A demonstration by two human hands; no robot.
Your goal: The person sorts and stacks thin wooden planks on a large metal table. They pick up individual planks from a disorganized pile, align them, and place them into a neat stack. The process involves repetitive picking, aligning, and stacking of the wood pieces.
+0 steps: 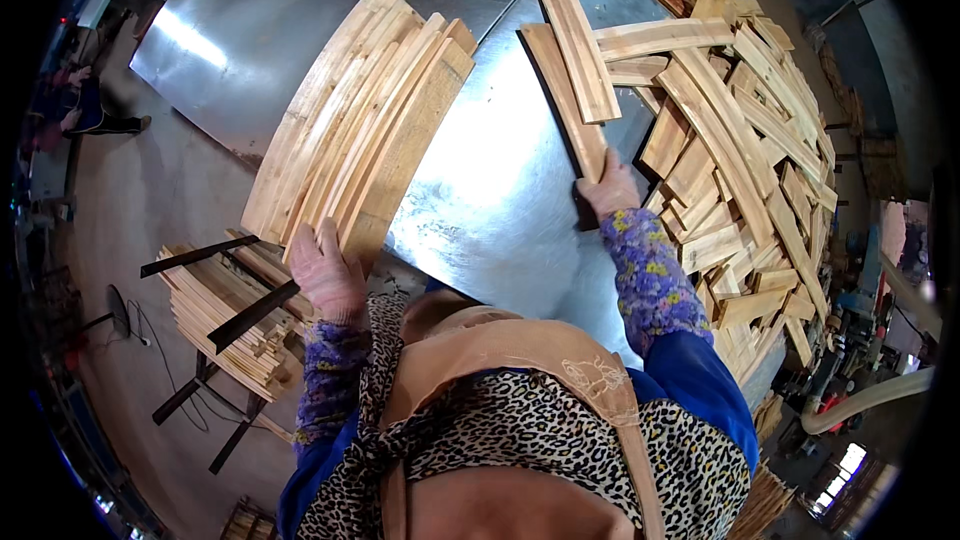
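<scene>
My left hand [327, 272] rests against the near ends of a row of long pale wooden boards [355, 125], its fingers extended over the ends. The boards lie side by side on the shiny metal table [460, 205]. On the right, my right hand [612, 192] grips the near end of a single wooden plank [568, 105], fingers wrapped round it. Another plank [572, 35] lies partly across this one, its near end just beyond my hand.
A large jumbled heap of wood pieces [735, 145] covers the table's right side. Lower left, a stack of thin boards [225, 310] sits on a dark metal stand [255, 315]. A hose [870, 400] curves at far right. Another person [95, 110] is at far left.
</scene>
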